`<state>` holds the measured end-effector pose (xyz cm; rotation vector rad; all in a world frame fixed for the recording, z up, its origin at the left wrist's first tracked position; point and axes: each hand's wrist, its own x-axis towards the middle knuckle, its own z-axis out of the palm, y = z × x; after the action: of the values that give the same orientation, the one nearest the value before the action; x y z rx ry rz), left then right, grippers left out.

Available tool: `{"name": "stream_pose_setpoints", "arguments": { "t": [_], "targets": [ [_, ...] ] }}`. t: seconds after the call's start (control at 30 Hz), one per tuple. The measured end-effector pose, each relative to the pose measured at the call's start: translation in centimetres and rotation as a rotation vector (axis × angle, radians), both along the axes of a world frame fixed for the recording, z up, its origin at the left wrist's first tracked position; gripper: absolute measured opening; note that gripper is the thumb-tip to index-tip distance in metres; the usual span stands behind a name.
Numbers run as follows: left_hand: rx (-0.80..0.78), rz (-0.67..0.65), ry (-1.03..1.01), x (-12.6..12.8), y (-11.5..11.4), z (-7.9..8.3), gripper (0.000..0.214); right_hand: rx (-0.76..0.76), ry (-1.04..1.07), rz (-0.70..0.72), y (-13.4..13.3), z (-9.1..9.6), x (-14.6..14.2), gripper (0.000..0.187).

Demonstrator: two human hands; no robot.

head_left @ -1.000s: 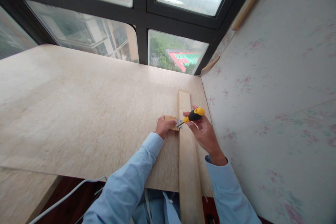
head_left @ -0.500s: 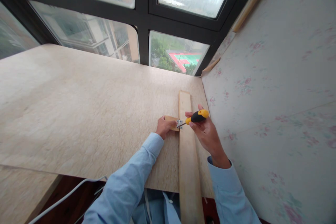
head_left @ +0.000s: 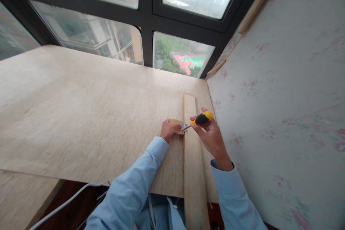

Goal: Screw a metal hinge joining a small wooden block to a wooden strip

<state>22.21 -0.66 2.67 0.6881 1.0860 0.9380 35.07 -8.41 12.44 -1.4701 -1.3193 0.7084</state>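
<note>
A small metal hinge (head_left: 184, 127) bridges a short wooden block (head_left: 175, 122) and a long wooden plank (head_left: 193, 165). My left hand (head_left: 169, 130) is closed on the short block, its thumb lying close to the hinge. In my right hand (head_left: 211, 134) is a screwdriver (head_left: 202, 118) with a yellow and black handle, gripped between thumb and fingers. The shaft slants down to the left, and its tip meets the hinge on the block's side. Whether a screw sits under the tip is too small to tell.
The plank lies on a beige marble-patterned sill (head_left: 81, 107) and reaches past its front edge towards my body. A flowered wall (head_left: 269, 115) rises close on the right. Dark-framed windows (head_left: 147, 18) stand behind. A white cable (head_left: 72, 197) hangs at the lower left.
My right hand and forearm have shifted slightly left and up, and the screwdriver handle has tilted and turned a little. My left hand, the block and the plank stay in place.
</note>
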Motion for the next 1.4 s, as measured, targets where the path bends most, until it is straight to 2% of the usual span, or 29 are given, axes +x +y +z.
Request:
{"name": "stream_pose_setpoints", "arguments": {
  "t": [0.1, 0.17, 0.33, 0.43, 0.5, 0.63, 0.77, 0.83, 0.93, 1.03, 1.13, 1.23, 1.3, 1.4],
  "targets": [
    [0.007, -0.006, -0.005, -0.1, 0.0, 0.0, 0.031, 0.014, -0.217, -0.231, 0.5, 0.4, -0.3, 0.081],
    [0.012, -0.005, -0.001, -0.1, 0.0, 0.0, 0.031, 0.047, -0.234, -0.256, 0.8, 0.2, -0.4, 0.085],
    [0.01, -0.001, -0.013, 0.0, 0.1, -0.2, 0.031, 0.069, 0.071, 0.057, 0.6, -1.1, 0.1, 0.085],
    [0.01, 0.002, -0.015, 0.0, 0.1, -0.3, 0.032, 0.037, 0.134, 0.122, 0.3, -0.8, 0.4, 0.075],
    [0.012, 0.002, -0.013, 0.0, 0.1, -0.3, 0.032, 0.025, 0.058, 0.041, 0.3, -0.4, 0.3, 0.07],
    [0.005, 0.003, -0.027, 0.0, 0.0, -0.1, 0.031, 0.093, -0.186, -0.227, 0.6, 0.1, -0.1, 0.061],
    [-0.007, 0.013, -0.037, 0.0, 0.1, -0.1, 0.034, 0.243, -0.14, -0.356, 0.5, 0.0, 0.4, 0.043],
    [-0.009, 0.019, -0.026, 0.0, 0.2, -0.2, 0.034, 0.261, -0.086, -0.385, 0.3, 0.2, 1.3, 0.04],
    [-0.009, 0.018, -0.012, 0.0, 0.2, -0.2, 0.032, 0.131, -0.136, -0.357, 0.2, 0.6, 3.2, 0.039],
    [0.0, 0.007, -0.003, 0.0, 0.2, -0.2, 0.032, -0.103, -0.365, -0.287, 0.2, 0.4, 5.2, 0.039],
    [0.005, 0.009, -0.007, -0.1, 0.2, -0.1, 0.034, -0.339, -0.589, -0.269, 0.4, -1.1, 6.9, 0.03],
    [0.01, 0.007, -0.031, -0.2, 0.2, -0.1, 0.035, -0.55, -0.695, -0.301, 0.6, -3.4, 7.8, 0.026],
    [0.014, -0.002, -0.038, -0.2, 0.2, -0.1, 0.035, -0.621, -0.723, -0.323, 0.5, -4.7, 8.1, 0.027],
    [0.016, -0.009, -0.031, -0.3, 0.1, -0.1, 0.036, -0.639, -0.735, -0.343, 0.2, -5.9, 8.2, 0.027]
  ]
}}
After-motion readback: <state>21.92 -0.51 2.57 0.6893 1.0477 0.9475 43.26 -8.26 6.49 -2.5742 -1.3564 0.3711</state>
